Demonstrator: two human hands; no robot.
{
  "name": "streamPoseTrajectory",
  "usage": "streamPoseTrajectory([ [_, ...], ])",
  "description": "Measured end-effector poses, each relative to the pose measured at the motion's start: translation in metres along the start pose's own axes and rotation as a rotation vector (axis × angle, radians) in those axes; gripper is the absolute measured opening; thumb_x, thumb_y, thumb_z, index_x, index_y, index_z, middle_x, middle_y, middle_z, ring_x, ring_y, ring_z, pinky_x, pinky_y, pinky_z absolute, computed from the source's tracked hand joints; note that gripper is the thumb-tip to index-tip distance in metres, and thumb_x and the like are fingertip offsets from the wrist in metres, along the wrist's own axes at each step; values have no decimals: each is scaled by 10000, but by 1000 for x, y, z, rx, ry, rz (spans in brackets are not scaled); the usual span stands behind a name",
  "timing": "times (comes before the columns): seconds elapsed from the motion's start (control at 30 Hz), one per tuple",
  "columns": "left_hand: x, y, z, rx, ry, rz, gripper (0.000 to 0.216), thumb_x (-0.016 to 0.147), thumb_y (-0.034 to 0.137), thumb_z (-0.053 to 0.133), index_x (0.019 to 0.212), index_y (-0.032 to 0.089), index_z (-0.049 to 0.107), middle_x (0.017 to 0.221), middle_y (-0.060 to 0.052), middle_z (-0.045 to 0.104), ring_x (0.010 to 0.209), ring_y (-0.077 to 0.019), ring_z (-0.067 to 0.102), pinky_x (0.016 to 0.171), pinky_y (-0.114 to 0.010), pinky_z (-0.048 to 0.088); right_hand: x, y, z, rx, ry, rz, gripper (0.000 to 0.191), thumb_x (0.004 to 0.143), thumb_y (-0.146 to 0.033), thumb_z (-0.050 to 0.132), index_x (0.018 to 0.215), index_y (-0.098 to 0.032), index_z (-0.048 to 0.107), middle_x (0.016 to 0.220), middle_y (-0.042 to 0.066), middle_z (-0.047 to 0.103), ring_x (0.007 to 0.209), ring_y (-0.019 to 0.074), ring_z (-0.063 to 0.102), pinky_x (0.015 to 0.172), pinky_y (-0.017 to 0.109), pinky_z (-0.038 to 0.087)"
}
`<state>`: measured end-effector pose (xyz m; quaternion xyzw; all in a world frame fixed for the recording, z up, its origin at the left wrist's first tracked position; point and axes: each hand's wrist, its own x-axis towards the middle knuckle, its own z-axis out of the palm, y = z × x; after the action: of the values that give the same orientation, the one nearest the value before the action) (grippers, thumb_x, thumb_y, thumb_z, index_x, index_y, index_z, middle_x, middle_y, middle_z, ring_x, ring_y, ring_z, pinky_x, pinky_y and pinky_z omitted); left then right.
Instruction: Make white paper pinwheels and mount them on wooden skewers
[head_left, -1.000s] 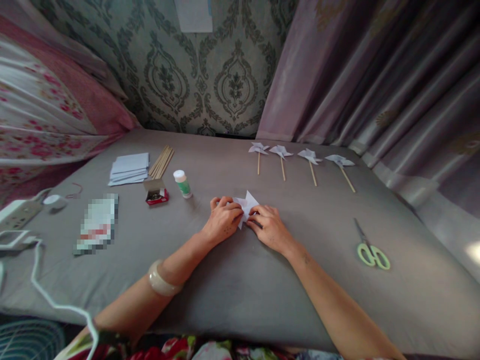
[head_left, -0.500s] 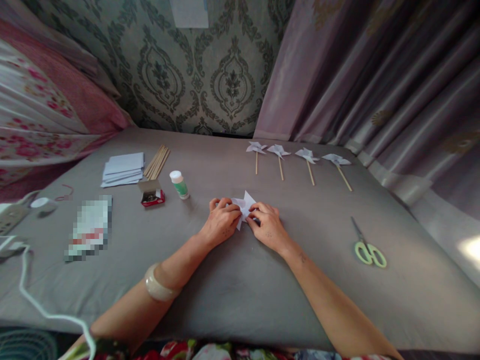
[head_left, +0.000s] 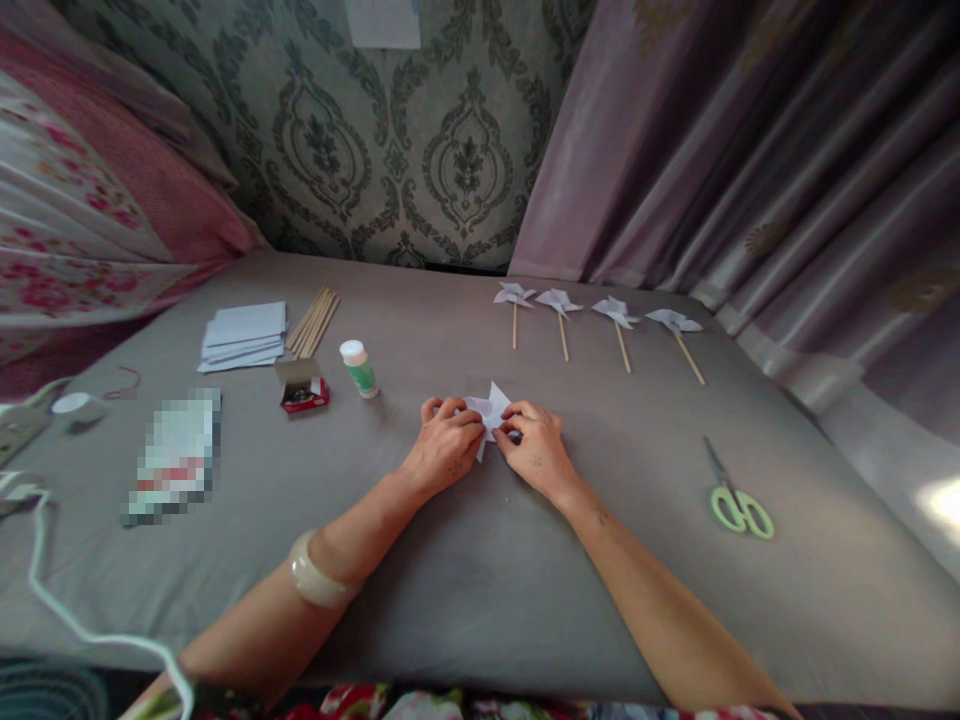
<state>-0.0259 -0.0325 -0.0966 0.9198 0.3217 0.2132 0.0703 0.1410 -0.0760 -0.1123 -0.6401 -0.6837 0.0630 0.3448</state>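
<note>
Between my two hands is a white paper pinwheel (head_left: 491, 408) without a stick, its pointed blades sticking out above and below my fingers. My left hand (head_left: 448, 440) is closed on its left side, fingertips near the centre. With thumb and fingers pinched, my right hand (head_left: 534, 445) grips the right side. My fingers hide part of the folds. The nearest thing on the left is a glue stick (head_left: 361, 370) with a white cap, standing upright. Beside it, a small open red box (head_left: 305, 395) contains small metallic pieces.
Several finished pinwheels on sticks (head_left: 616, 312) lie at the back right. Scissors (head_left: 739, 505) with pale green handles rest at the right. At the back left are stacked white paper (head_left: 244, 335) and wooden sticks (head_left: 313, 322). A blurred packet (head_left: 176, 455) and white cable (head_left: 97, 632) lie left.
Both hands stay on the paper pinwheel with barely any finger movement. The view has shifted very slightly; the other objects lie as before.
</note>
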Motion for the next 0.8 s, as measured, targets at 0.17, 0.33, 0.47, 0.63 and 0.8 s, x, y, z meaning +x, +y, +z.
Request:
streamPoseTrajectory([
  [0.17,0,0,0,8,-1,2,247,905,206,474,812,230,702,919,-49,722,1002,-242,523,895,-451,272,2,1,2,10,30,13,182,805,-224,619,624,-209,635,895,51,669,894,217,611,863,424,368],
  [0.33,0,0,1,5,-8,-4,249,912,214,473,824,214,706,921,-57,723,1015,-251,526,899,-461,265,3,2,3,11,28,30,165,778,-192,642,614,-202,628,877,42,673,885,209,616,856,415,376],
  [0.47,0,0,1,1,-2,-6,234,903,214,488,843,226,713,923,-53,723,1014,-252,523,898,-459,264,5,2,3,20,18,61,146,738,-161,666,604,-199,624,860,35,672,871,204,619,856,405,397],
  [0.63,0,0,0,5,10,3,216,893,215,509,864,247,720,945,-41,725,1016,-251,520,892,-452,265,7,0,4,53,11,113,156,732,-150,659,588,-198,624,859,40,670,838,190,619,834,383,426],
  [0.8,-1,1,1,14,28,10,199,883,222,529,865,250,725,950,-41,724,1015,-253,516,890,-455,267,8,-3,3,57,-24,188,143,734,-166,657,596,-197,638,858,36,666,829,177,614,824,355,429],
])
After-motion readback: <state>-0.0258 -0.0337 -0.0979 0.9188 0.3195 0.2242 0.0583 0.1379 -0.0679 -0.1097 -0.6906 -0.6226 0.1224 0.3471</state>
